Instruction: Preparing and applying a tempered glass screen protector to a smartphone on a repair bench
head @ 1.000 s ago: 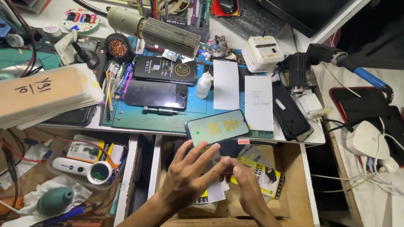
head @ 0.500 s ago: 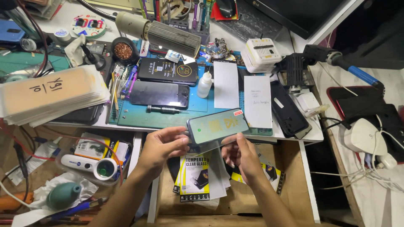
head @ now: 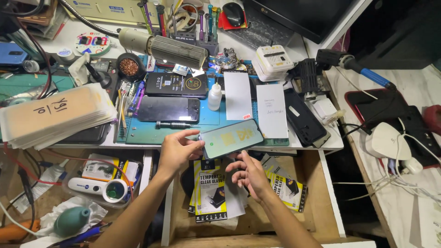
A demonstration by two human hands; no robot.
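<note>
The left hand pinches the near left corner of a phone between thumb and fingertips, holding it tilted over the front edge of the blue work mat. The right hand hovers just below the phone, fingers loosely spread and curled, holding nothing. Under both hands lies an open wooden drawer with yellow-and-black screen protector packets. Beyond the fingertips, on the mat, rest a dark phone, a small white bottle and two white sheets. The step in hand looks like steadying the phone for inspection or fitting; a next move would call for a second grip from the right hand.
</note>
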